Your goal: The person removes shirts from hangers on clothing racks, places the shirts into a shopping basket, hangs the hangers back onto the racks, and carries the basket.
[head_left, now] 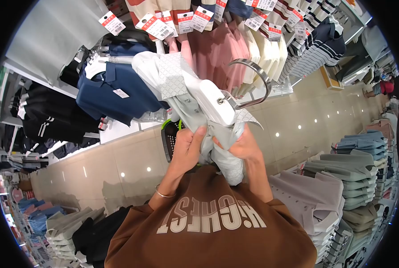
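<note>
The light shirt partly conceals the right hand. The left hand obstructs part of the dark basket. The frame's upper edge truncates the striped garments. Fine print on the price tags is illegible; the person in red is indistinct.

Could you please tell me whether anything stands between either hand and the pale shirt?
Nothing visible does: the left hand and right hand both grip the pale shirt directly. The white hanger shows beyond them, not in between.
</note>
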Motion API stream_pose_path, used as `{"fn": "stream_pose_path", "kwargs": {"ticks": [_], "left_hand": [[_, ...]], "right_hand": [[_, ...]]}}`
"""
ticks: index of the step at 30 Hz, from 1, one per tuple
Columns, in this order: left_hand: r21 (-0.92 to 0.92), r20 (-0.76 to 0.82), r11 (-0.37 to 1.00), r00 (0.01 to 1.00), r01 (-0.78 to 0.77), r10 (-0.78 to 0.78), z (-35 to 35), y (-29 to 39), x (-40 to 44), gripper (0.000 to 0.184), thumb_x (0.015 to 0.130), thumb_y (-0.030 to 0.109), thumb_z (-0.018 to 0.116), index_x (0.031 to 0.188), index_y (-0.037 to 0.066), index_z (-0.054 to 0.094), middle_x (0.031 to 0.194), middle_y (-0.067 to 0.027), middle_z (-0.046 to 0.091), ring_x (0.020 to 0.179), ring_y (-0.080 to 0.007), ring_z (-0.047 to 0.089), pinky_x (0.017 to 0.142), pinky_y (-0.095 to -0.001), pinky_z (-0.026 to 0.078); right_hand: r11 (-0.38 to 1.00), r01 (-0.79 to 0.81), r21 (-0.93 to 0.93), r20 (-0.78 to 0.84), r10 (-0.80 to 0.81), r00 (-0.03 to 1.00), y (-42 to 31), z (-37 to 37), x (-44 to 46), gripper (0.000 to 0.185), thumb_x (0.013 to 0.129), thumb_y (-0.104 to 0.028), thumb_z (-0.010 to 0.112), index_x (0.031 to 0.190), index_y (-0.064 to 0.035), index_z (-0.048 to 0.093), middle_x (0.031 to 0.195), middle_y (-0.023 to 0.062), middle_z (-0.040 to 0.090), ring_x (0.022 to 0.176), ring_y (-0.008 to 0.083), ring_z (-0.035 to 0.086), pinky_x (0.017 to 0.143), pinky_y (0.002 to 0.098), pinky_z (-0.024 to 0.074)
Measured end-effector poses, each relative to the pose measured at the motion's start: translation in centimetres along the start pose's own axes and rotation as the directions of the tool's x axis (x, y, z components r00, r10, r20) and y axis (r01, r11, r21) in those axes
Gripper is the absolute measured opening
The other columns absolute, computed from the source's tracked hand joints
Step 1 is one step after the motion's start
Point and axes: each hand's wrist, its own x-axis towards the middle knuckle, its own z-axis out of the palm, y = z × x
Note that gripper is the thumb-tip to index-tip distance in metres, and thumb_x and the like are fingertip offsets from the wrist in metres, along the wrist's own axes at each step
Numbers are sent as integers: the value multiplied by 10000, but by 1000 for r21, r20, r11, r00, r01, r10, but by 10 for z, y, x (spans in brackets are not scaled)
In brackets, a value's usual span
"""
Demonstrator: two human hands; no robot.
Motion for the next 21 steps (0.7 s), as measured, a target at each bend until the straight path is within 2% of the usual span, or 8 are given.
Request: {"fn": "stream_pose_path", "kwargs": {"ticks": [2,3,5,9,11,14,17,21], "left_hand": [[-15,39,1000,999,-8,8,-6,2,-1,386,957,306,438,702,46,565,517,79,411,460,-1,327,415,-192,237],[-9,65,1000,998,-2,2,-8,6,-1,388,956,277,442,665,36,529,503,66,398,463,-13,323,418,-207,248],[4,117,1000,993,12,-12,-10,13,-2,418,954,220,450,590,15,458,475,40,371,468,-38,314,425,-237,270],[-116,164,985,981,128,-109,-13,13,-3,392,948,219,462,625,2,513,476,32,398,462,-40,347,428,-232,288],[-124,146,983,982,135,-116,-13,16,-2,345,936,196,478,677,-15,562,495,9,438,461,-47,372,429,-236,303],[135,-52,980,986,-148,156,-2,15,5,194,887,115,537,787,-33,614,565,-49,511,456,-80,413,424,-251,318],[389,16,886,964,-251,266,-4,22,6,93,829,39,580,859,-37,626,635,-92,549,456,-119,438,422,-263,328],[423,25,861,954,-281,299,-1,28,7,82,810,22,597,856,-40,626,613,-99,530,449,-143,445,423,-275,333]], "right_hand": [[1000,0,5,-18,0,1000,-4,6,-1,426,684,16,639,1098,27,538,1007,45,598,912,99,539,811,259,435],[1000,-2,22,-27,3,1000,-8,9,-1,345,688,26,610,1032,36,590,959,38,621,872,86,550,784,242,441],[998,13,-60,-29,-15,999,-14,11,-1,329,706,7,614,1033,33,591,963,42,623,875,92,553,786,248,442],[989,54,-140,6,-53,999,-24,11,0,300,734,-16,610,1031,25,595,964,46,626,884,103,560,794,250,440],[1000,2,-18,-34,-3,999,-19,10,-2,301,732,-16,616,1030,24,595,961,47,626,875,108,564,787,258,445],[997,52,52,-48,-50,998,-21,11,4,378,718,7,639,1082,48,546,1003,71,611,913,120,563,798,267,451],[998,43,37,-60,-40,997,-29,15,7,426,712,15,661,1111,58,517,1030,85,603,936,121,561,811,268,452],[993,78,-88,-60,-84,995,-23,9,10,436,709,6,685,1108,52,515,1022,89,609,921,115,567,815,266,453]]}}
